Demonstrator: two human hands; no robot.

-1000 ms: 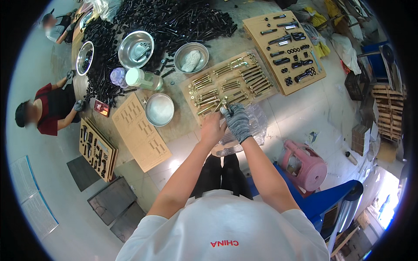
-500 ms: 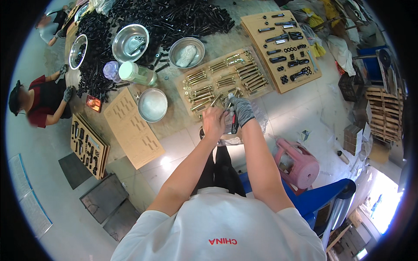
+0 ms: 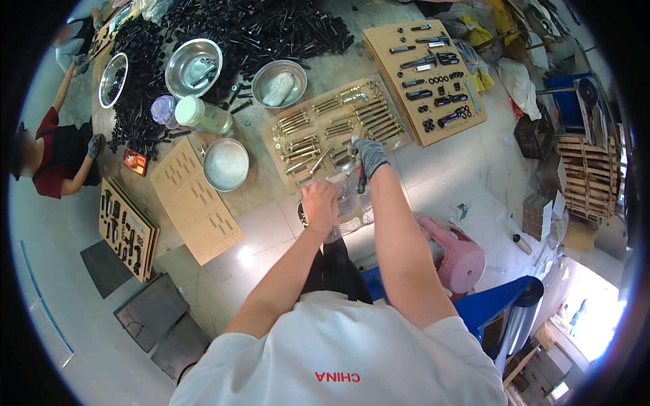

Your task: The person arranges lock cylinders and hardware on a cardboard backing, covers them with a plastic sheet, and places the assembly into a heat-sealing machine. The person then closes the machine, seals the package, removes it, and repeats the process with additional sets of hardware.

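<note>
A cardboard panel [image 3: 277,158] with rows of yellowish bolts, nuts and washers lies at the table's near edge. Clear plastic film [image 3: 350,203] hangs at its near side, between my hands. My bare left hand [image 3: 320,205] is closed on the film's left part, its fingertips partly hidden. Over the panel's near right part is my right hand [image 3: 371,157] in a grey glove, wrapped round a tool with a red-and-black handle [image 3: 361,180]; the tool's kind is unclear. One loose bolt [image 3: 320,160] lies aslant among the rows by my left hand.
Stacked panels of black hardware [image 3: 426,81] stand at the right. Metal bowls [image 3: 227,166], a green-lidded jar [image 3: 196,114] and a heap of black bolts [image 3: 271,30] occupy the left and far table. A pink stool [image 3: 460,260] stands at my right. A co-worker [image 3: 64,159] works at the left.
My left hand has drawn back toward me, away from the bolts and my right hand. The right hand stays over the panel with the tool. The whole view has shifted slightly.
</note>
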